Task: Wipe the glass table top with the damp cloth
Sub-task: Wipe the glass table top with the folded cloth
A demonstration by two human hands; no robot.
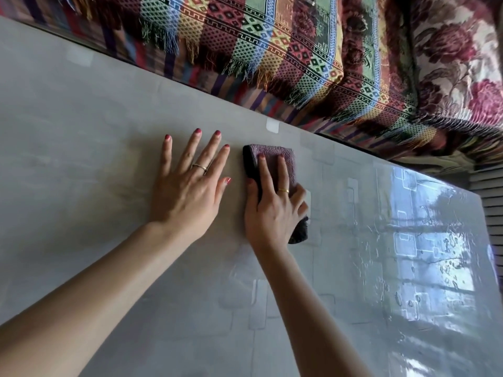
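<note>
Wet-streaked glass table top [109,110]; patterned throw [272,50] behind.

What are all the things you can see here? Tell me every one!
Glass table top: one, grey and shiny, fills most of the view.
Cloth: one, purple and dark, folded, on the table under the right hand.
Striped throw: one, many colours with fringe, beyond the table's far edge.
Flowered fabric: one, cream with dark red flowers, far right.
Rings: two, gold, one on each hand.
Left hand: flat on the glass.
Right hand: presses the cloth.
</note>
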